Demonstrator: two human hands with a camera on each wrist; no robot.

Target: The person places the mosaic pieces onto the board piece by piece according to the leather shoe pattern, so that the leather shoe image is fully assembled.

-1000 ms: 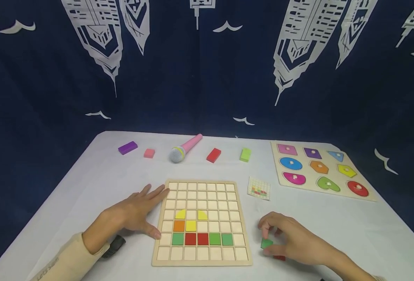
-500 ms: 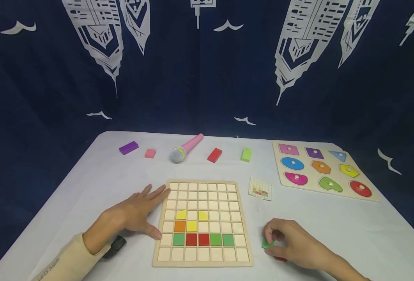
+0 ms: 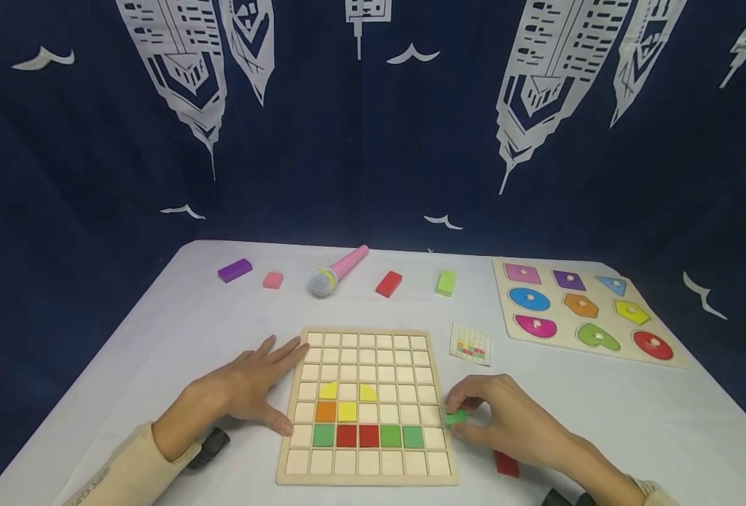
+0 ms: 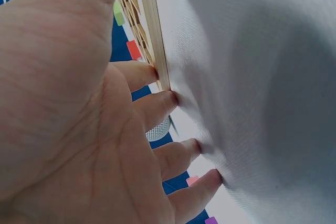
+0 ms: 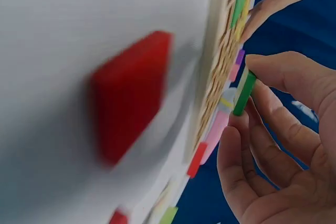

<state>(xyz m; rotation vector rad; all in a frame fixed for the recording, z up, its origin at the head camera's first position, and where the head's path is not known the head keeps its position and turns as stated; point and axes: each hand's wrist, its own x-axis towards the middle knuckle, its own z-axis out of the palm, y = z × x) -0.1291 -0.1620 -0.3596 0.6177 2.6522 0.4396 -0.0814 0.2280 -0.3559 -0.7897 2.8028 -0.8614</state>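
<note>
My right hand (image 3: 512, 418) pinches a green tile (image 3: 456, 417) between thumb and fingers, right at the right edge of the wooden grid board (image 3: 385, 372). In the right wrist view the green tile (image 5: 245, 94) is held on edge. Spread out, my left hand (image 3: 246, 386) lies along the board's left edge, with fingertips and thumb at the rim. Coloured tiles sit in the board's cells: a row of green and red, orange and yellow squares above it, then two yellow rounded pieces. Below my right hand a red tile (image 3: 506, 464) lies on the table.
A small pattern card (image 3: 470, 344) lies right of the board. Further right is a shape puzzle (image 3: 556, 308) with knobbed pieces. Along the back are a purple block (image 3: 234, 270), a pink block (image 3: 272, 280), a toy microphone (image 3: 338, 273), a red block (image 3: 388, 284) and a lime block (image 3: 445, 283).
My right hand has lifted the green tile from beside the red tile and carried it left and forward to the board's edge. The red tile is now uncovered. My left hand stays put.
</note>
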